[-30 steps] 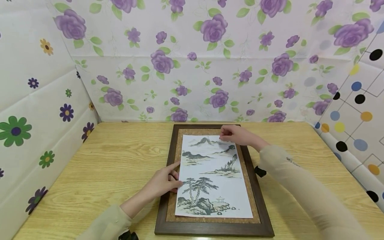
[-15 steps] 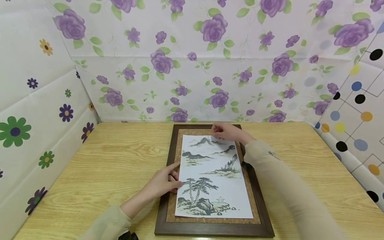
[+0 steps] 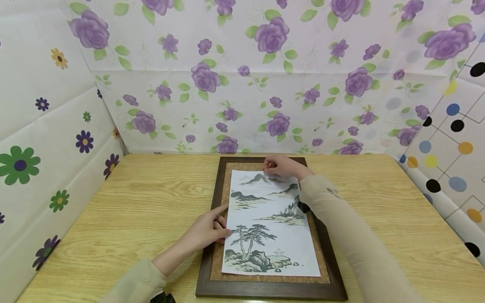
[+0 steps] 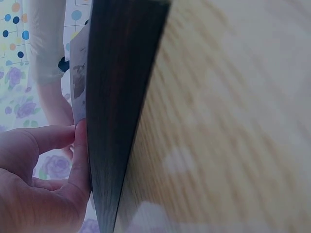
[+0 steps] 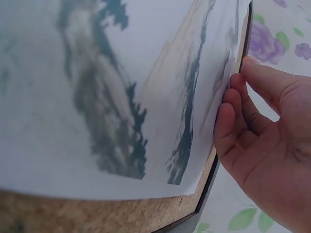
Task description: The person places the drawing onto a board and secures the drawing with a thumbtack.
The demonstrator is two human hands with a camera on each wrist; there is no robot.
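A white sheet with an ink landscape painting (image 3: 246, 214) lies on a cork board (image 3: 217, 261) in a dark wooden frame (image 3: 265, 290). My left hand (image 3: 206, 229) lies across the frame's left side, forefinger and thumb straight, pressing the sheet's left edge. Up at the sheet's top edge, my right hand (image 3: 282, 166) has thumb and forefinger tips together over the cork. A small orange-red speck (image 5: 246, 59) shows at the thumb tip in the right wrist view; the fingertips mostly hide what they pinch. The other right fingers (image 5: 225, 119) curl against the sheet.
The framed board rests on a light wooden table (image 3: 159, 189). A purple-flowered sheet (image 3: 204, 78) hangs along the back. Further patterned sheets, daisies at left (image 3: 22, 164) and dots at right (image 3: 454, 147), stand along the sides.
My right hand has slid left along the sheet's top edge, from near its right corner towards the middle, its forearm following. The left hand and the sheet keep their places.
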